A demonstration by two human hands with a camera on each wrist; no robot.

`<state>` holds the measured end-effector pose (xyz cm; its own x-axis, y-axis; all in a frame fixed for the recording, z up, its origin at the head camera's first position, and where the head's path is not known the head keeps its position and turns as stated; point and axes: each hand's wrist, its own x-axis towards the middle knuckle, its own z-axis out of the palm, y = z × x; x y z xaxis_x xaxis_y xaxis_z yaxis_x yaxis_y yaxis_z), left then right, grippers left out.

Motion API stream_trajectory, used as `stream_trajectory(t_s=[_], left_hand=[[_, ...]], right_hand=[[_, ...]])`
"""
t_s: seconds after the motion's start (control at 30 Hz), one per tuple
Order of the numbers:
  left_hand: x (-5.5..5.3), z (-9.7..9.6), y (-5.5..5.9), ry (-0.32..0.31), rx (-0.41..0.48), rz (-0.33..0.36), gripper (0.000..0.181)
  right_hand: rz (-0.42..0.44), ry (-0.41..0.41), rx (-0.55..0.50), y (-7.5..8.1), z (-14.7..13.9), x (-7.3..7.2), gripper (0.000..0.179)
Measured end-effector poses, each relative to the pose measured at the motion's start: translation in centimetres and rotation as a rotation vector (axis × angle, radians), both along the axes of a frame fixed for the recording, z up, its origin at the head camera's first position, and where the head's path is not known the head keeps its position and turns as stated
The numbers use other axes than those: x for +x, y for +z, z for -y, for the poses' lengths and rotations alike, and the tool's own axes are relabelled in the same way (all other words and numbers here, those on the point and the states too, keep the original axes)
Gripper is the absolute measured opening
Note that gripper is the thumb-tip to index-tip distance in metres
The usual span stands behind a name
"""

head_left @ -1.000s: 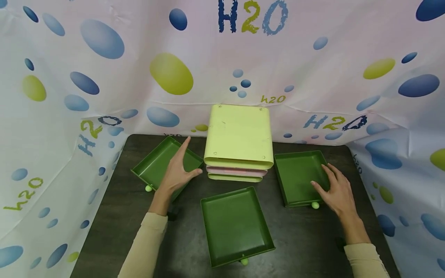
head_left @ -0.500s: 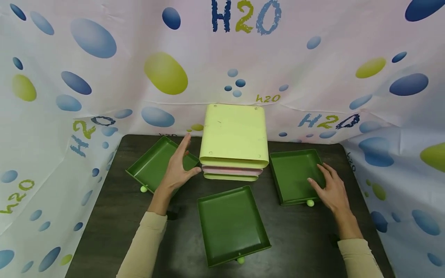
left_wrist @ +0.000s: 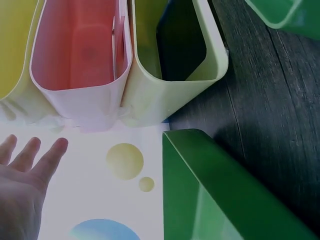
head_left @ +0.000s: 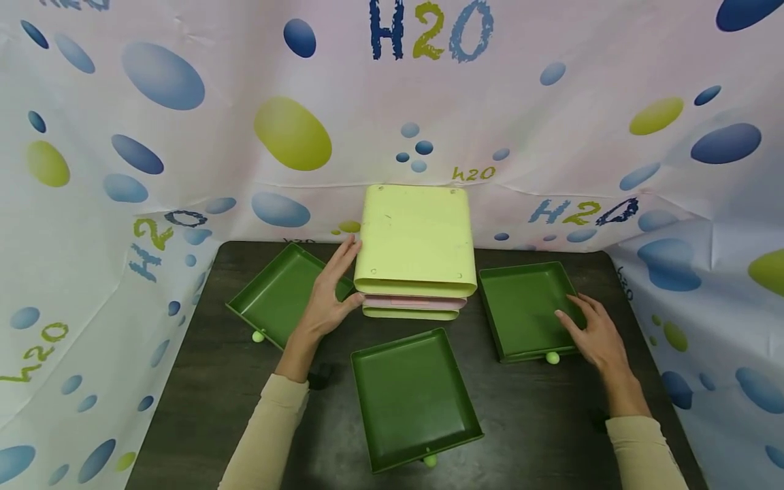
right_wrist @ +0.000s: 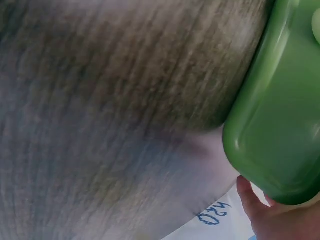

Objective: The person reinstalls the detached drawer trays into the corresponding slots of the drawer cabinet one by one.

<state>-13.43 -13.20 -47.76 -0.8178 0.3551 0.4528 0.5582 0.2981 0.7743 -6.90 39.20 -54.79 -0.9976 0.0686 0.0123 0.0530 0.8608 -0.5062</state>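
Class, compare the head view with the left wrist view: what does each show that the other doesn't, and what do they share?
Only the head view shows the right hand and the lime knobs. Only the left wrist view looks deep inside the pink compartment. Both show the left hand, green trays, the yellow-and-pink stack and the dark table.

On the dark table [head_left: 324, 435] a yellow casing [head_left: 418, 235] stands above a pink one [head_left: 416, 302], with a left tray [head_left: 269, 299], a right tray [head_left: 523, 309] and a front tray [head_left: 413, 398] about it, all green. The person's left hand [head_left: 327, 303] reaches across the left tray to the yellow casing's side; I can't tell whether it touches. The right hand [head_left: 600, 337] is at the right tray's outer rim. Behind hangs spotted cloth [head_left: 367, 102] lettered H2O.
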Motion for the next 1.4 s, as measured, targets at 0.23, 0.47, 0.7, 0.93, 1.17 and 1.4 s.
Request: stream_trajectory(t_s=[0.23,0.47,0.7,0.93,1.17,1.4], left_hand=[[-0.2,-0.1,0.0,-0.014,-0.001,-0.005,0.092],[-0.4,-0.3,0.0,-0.039,0.074,0.012,0.087],[-0.4,-1.2,1.5,-0.064,0.202,0.011,0.066],[0.6,-1.6,3.4,-0.069,0.204,0.021,0.048],[0.6,-1.9,3.2,-0.064,0.209,0.022,0.048],[0.8,-2.0,3.2,-0.035,0.211,0.022,0.047]], right_hand=[[0.035,0.011,-0.007,-0.2,-0.2,0.1,0.068],[0.103,-0.010,-0.038,0.0,-0.4,0.1,0.071],[0.196,-0.062,-0.069,0.2,-0.4,-0.1,0.079],[0.216,-0.075,-0.058,-0.1,-0.5,-0.2,0.084],[0.214,-0.069,-0.066,0.0,-0.8,-0.1,0.084],[0.208,-0.030,-0.060,-0.1,-0.9,0.4,0.087]])
